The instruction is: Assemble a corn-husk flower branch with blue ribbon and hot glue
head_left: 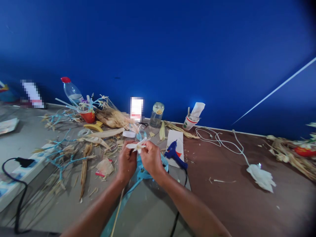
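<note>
A pale flower with narrow petals point(137, 146), which looks made of dried husk, is pinched between my two hands near the table's middle. My left hand point(127, 162) is closed on its left side, fingers curled and partly hidden. On the other side my right hand point(153, 160) grips it close to the centre with thumb and fingers. Light blue ribbon point(144, 174) lies beneath and behind the hands, and a strip of it runs toward me. Just right of my right hand, a blue glue gun point(175, 154) rests partly on a white card point(178, 136).
Blue-wrapped twigs point(60, 159), dry husks point(108, 117) and a red cup point(87, 116) spread over the left side. A glass jar point(157, 114) and a paper cup point(190, 122) stand by the blue wall. A power strip point(37, 176) lies far left; a white cable point(227, 141) loops at right.
</note>
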A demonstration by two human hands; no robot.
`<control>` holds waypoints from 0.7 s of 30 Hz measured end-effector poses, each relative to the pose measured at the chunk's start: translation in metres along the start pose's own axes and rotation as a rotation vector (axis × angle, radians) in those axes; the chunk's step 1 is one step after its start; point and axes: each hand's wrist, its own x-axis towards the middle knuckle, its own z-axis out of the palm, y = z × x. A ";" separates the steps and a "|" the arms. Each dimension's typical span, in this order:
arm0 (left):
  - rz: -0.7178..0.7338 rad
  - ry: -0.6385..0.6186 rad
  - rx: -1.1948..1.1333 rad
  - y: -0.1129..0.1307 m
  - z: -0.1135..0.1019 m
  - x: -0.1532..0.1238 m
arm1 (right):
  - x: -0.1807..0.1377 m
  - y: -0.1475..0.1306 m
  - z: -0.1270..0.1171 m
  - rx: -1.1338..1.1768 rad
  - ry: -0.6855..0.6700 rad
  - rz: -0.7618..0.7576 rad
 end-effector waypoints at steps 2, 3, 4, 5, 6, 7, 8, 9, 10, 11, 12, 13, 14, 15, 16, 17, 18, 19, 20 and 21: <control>-0.035 -0.022 -0.030 0.002 0.000 0.001 | 0.001 0.001 -0.001 -0.029 0.003 0.006; -0.062 -0.044 -0.061 0.002 -0.001 0.002 | 0.002 0.002 -0.001 -0.033 0.007 0.007; -0.104 -0.075 -0.107 0.002 -0.001 0.003 | 0.003 0.003 -0.002 -0.035 0.013 0.008; -0.163 -0.114 -0.172 0.002 -0.001 0.004 | 0.004 0.004 -0.002 -0.037 0.020 0.009; -0.235 -0.149 -0.255 0.001 -0.001 0.006 | 0.004 0.004 -0.002 -0.039 0.027 0.007; -0.317 -0.179 -0.346 0.000 -0.001 0.008 | 0.005 0.005 -0.001 -0.045 0.032 0.003; -0.398 -0.195 -0.435 0.000 -0.001 0.009 | 0.006 0.005 -0.001 -0.055 0.038 -0.001; -0.470 -0.201 -0.512 -0.001 -0.001 0.010 | 0.007 0.005 -0.001 -0.069 0.042 -0.005; -0.527 -0.199 -0.574 -0.001 -0.001 0.011 | 0.007 0.005 -0.001 -0.086 0.042 -0.006; -0.570 -0.198 -0.618 -0.002 -0.001 0.012 | 0.007 0.005 -0.002 -0.108 0.040 -0.005; -0.602 -0.206 -0.647 -0.003 -0.002 0.013 | 0.007 0.004 -0.002 -0.136 0.036 -0.001; -0.625 -0.219 -0.668 -0.004 -0.002 0.013 | 0.007 0.004 -0.002 -0.166 0.028 0.004; -0.641 -0.233 -0.684 -0.005 -0.003 0.014 | 0.007 0.003 -0.002 -0.197 0.018 0.009; -0.656 -0.248 -0.696 -0.007 -0.004 0.014 | 0.006 0.002 -0.002 -0.227 0.009 0.011; -0.668 -0.262 -0.707 -0.009 -0.006 0.015 | 0.006 0.001 -0.002 -0.253 -0.001 0.011; -0.679 -0.275 -0.719 -0.011 -0.007 0.015 | 0.005 0.000 -0.002 -0.274 -0.010 0.010; -0.692 -0.290 -0.733 -0.013 -0.009 0.016 | 0.005 -0.002 -0.003 -0.287 -0.019 0.006; -0.707 -0.309 -0.751 -0.015 -0.010 0.016 | 0.005 -0.003 -0.003 -0.289 -0.028 0.001; -0.723 -0.333 -0.772 -0.016 -0.011 0.017 | 0.005 -0.004 -0.004 -0.282 -0.041 -0.004; -0.738 -0.356 -0.794 -0.018 -0.012 0.017 | 0.005 -0.004 -0.005 -0.268 -0.057 -0.009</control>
